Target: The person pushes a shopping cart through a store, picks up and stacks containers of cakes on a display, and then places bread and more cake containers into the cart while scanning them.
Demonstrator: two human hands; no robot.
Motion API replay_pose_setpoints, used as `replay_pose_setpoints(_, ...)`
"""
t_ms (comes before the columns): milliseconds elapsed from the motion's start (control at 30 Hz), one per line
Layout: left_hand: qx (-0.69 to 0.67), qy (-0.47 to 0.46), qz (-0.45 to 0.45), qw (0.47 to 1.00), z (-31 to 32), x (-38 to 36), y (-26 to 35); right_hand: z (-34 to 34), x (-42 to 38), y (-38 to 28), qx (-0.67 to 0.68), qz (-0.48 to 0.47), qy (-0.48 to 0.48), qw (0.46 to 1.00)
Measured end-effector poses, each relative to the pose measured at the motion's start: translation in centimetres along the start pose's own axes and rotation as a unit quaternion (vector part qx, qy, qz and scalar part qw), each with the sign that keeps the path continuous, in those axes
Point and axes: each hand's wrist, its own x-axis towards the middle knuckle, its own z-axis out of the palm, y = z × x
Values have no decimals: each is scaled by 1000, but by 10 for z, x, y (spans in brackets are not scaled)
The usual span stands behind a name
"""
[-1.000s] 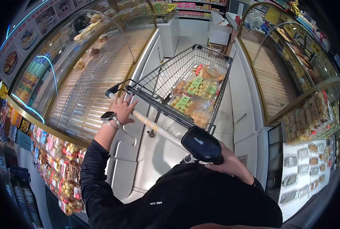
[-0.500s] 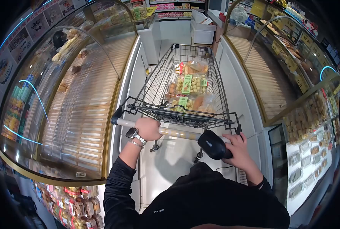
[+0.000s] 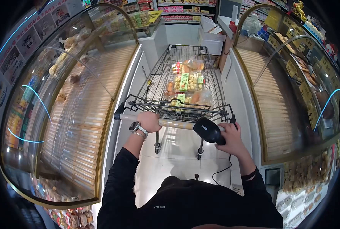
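A wire shopping cart (image 3: 212, 76) stands in front of me, its pale handle bar (image 3: 177, 124) crossing from left to right. My left hand (image 3: 148, 122), with a watch on the wrist, is wrapped round the left part of the bar. At the right end, my right hand (image 3: 231, 139) is closed on a black barcode scanner (image 3: 209, 130), resting against the bar; a thin black cord (image 3: 221, 171) hangs below. Its fingers are partly hidden. In the cart lie clear boxes of small round pastries (image 3: 193, 82) with green labels and bagged bread (image 3: 201, 100).
Curved glass display cases line both sides, the left case (image 3: 82, 141) and the right case (image 3: 259, 66). Ahead are a white counter (image 3: 149, 42), a white box (image 3: 211, 42) and stocked shelves (image 3: 181, 9). Packaged goods (image 3: 303, 175) lie at the lower right.
The surroundings have shifted in view, and the cart sits straighter with its wheels showing more. Both hands keep their hold. The right hand and scanner are slightly higher and further left.
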Motion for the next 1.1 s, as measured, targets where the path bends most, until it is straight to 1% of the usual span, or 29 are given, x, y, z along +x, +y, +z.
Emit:
replay_pose_setpoints(33, 0, -7, -4, 1000, -6, 21, -1, 1, 20, 13, 8, 12, -9, 1000)
replay_pose_setpoints(67, 1, 56, 19, 998, 4, 44, -8, 2, 38, 24, 7, 15, -11, 1000)
replay_pose_setpoints(200, -9, 50, 10, 999, -6, 129, -19, 7, 116, 63, -23, 47, -22, 998)
replay_pose_setpoints(300, -13, 40, 5, 999, -22, 189, -26, 10, 176, 91, -23, 102, -53, 993)
replay_pose_setpoints(333, -20, 29, -2, 999, -26, 211, -30, 17, 197, 104, -7, 113, -26, 993)
replay_pose_setpoints(400, -30, 35, 17, 999, -32, 256, -41, 24, 237, 128, 1, 126, 3, 992)
replay_pose_setpoints(467, -47, 34, 15, 998, -33, 302, -45, 25, 278, 149, 4, 163, 13, 987)
replay_pose_setpoints(533, -70, 20, 19, 997, -44, 341, -53, 24, 317, 166, -1, 171, 2, 985)
replay_pose_setpoints(600, -77, 45, 33, 995, -47, 381, -62, 26, 356, 179, 13, 199, 25, 980)
replay_pose_setpoints(633, -80, 36, 32, 996, -50, 400, -66, 26, 376, 193, -17, 221, -29, 975)
replay_pose_setpoints(667, -84, 26, 28, 996, -55, 420, -63, 25, 391, 208, -13, 218, -32, 975)
replay_pose_setpoints(700, -90, 23, 28, 995, -62, 436, -66, 27, 408, 217, 7, 217, -8, 976)
replay_pose_setpoints(733, -93, 40, 30, 994, -60, 457, -72, 30, 425, 226, 27, 214, 16, 976)
replay_pose_setpoints(900, -78, 15, 12, 997, -74, 546, -97, 46, 509, 272, 39, 200, 45, 978)
replay_pose_setpoints(1033, -56, 23, 7, 998, -79, 619, -123, 54, 577, 300, 38, 170, 59, 983)
replay_pose_setpoints(1067, -50, 34, 9, 998, -81, 659, -133, 58, 610, 319, 43, 175, 66, 981)
replay_pose_setpoints(1100, -47, 21, 2, 999, -86, 677, -138, 61, 629, 323, 40, 171, 60, 983)
